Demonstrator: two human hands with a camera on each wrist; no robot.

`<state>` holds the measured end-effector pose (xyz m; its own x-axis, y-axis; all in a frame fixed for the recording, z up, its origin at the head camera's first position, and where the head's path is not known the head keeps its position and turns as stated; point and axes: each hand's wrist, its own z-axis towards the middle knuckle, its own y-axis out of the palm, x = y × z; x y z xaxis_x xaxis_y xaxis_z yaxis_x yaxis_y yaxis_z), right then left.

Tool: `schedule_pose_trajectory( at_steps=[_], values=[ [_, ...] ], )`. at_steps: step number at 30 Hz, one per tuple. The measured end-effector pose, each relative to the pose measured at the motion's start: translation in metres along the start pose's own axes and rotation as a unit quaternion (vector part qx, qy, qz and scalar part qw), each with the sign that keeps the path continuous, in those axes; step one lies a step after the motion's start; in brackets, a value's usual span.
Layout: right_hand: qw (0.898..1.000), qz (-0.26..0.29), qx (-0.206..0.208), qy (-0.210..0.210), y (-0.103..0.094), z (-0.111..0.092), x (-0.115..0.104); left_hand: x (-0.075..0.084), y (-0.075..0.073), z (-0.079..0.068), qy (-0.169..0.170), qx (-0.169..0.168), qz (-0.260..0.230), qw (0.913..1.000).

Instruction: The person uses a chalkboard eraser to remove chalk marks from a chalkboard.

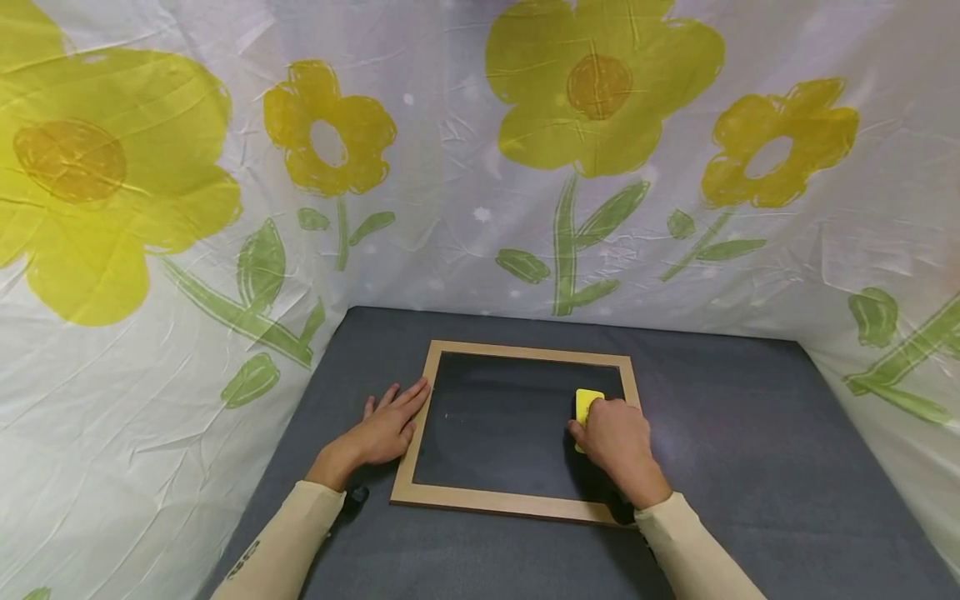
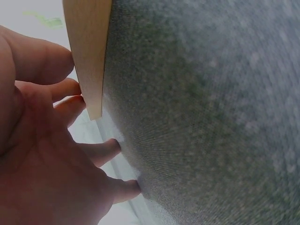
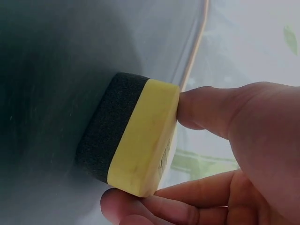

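A small blackboard (image 1: 502, 425) in a light wooden frame (image 1: 498, 499) lies flat on the dark cloth. With thumb and fingers, my right hand (image 1: 621, 437) grips a yellow-and-black board eraser (image 3: 138, 138) near the board's right side. In the right wrist view, the eraser's black felt face rests on the dark surface, and the thumb is on its yellow top part. My left hand (image 1: 381, 433) touches the frame's left edge with its fingers spread. Up close in the left wrist view, some fingertips meet the wooden edge (image 2: 90, 56) and others rest on the cloth.
The dark grey cloth-covered table (image 1: 750, 467) extends around the board. A white curtain (image 1: 442, 208) printed with yellow flowers stands behind and on both sides. A small black object (image 1: 358, 497) is by the left wrist. A tiny pale mark shows on the board's left part.
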<state>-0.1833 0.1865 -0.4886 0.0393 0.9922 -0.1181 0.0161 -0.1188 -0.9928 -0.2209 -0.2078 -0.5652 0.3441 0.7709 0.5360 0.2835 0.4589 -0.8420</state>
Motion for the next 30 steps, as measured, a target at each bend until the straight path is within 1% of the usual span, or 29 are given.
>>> schedule_pose_trajectory(
  at_steps=[4, 6, 10, 12, 17, 20, 26, 27, 30],
  values=[
    [1.000, -0.004, 0.017, -0.024, 0.000, 0.001, -0.005, 0.012, -0.009, -0.003, -0.004, -0.012, -0.004, 0.9999],
    [0.999, -0.008, 0.021, -0.031, 0.000, 0.001, -0.009, 0.017, -0.014, -0.004, -0.007, -0.019, 0.004, 0.9998],
    [0.999, -0.012, 0.013, -0.027, 0.001, 0.002, -0.019, 0.024, -0.018, -0.005, -0.016, -0.032, 0.021, 0.9991],
    [1.000, -0.012, 0.013, -0.023, 0.003, 0.002, -0.024, 0.024, -0.018, -0.005, -0.021, -0.038, 0.027, 0.9987],
    [1.000, -0.014, 0.006, -0.018, 0.007, 0.004, -0.033, 0.022, -0.016, -0.005, -0.025, -0.040, 0.031, 0.9984],
    [1.000, -0.016, 0.003, -0.018, 0.008, 0.005, -0.038, 0.021, -0.015, -0.005, -0.022, -0.036, 0.031, 0.9987],
    [1.000, -0.017, 0.004, -0.024, 0.009, 0.007, -0.047, 0.020, -0.014, -0.005, -0.016, -0.027, 0.011, 0.9995],
    [1.000, -0.017, 0.005, -0.026, 0.010, 0.007, -0.049, 0.016, -0.012, -0.004, -0.014, -0.023, 0.006, 0.9996],
    [0.999, -0.019, 0.002, -0.026, 0.010, 0.007, -0.055, 0.017, -0.012, -0.005, -0.014, -0.022, 0.007, 0.9996]
  ],
)
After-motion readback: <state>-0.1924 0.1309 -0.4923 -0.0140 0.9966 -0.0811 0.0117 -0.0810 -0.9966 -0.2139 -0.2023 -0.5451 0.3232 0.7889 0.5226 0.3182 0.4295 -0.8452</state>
